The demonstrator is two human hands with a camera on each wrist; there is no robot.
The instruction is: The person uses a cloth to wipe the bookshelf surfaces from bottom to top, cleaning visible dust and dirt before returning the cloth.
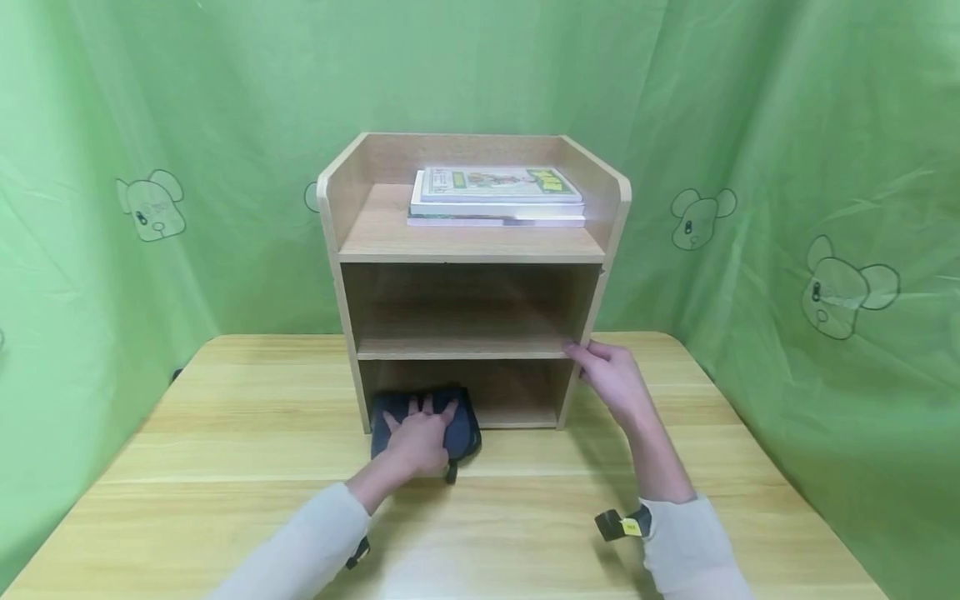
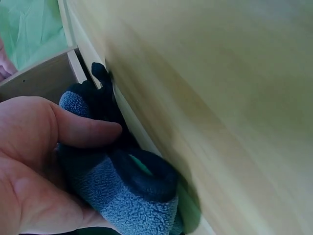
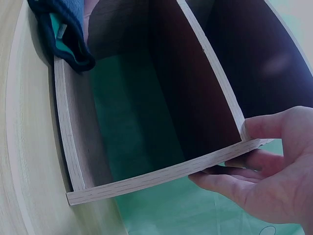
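A small wooden shelf unit (image 1: pixel 480 350) stands on the table. At the left of its lowest compartment lies a folded dark blue fuzzy cloth (image 1: pixel 467 435) with black edging and a short black tab, partly out over the front edge. My left hand (image 1: pixel 418 440) grips it, fingers spread over the top; in the left wrist view the thumb (image 2: pixel 90 132) lies across its front and a green lining shows in a fold. My right hand (image 1: pixel 613 382) pinches the unit's right side panel (image 3: pixel 146 180) at the middle shelf, thumb on the front edge, fingers outside.
Several books (image 1: pixel 495 196) lie stacked on the unit's top level, between its raised sides. The light wooden table (image 1: pixel 225 417) reaches to green curtains (image 1: pixel 480 67) printed with cartoon animal heads at the back and sides.
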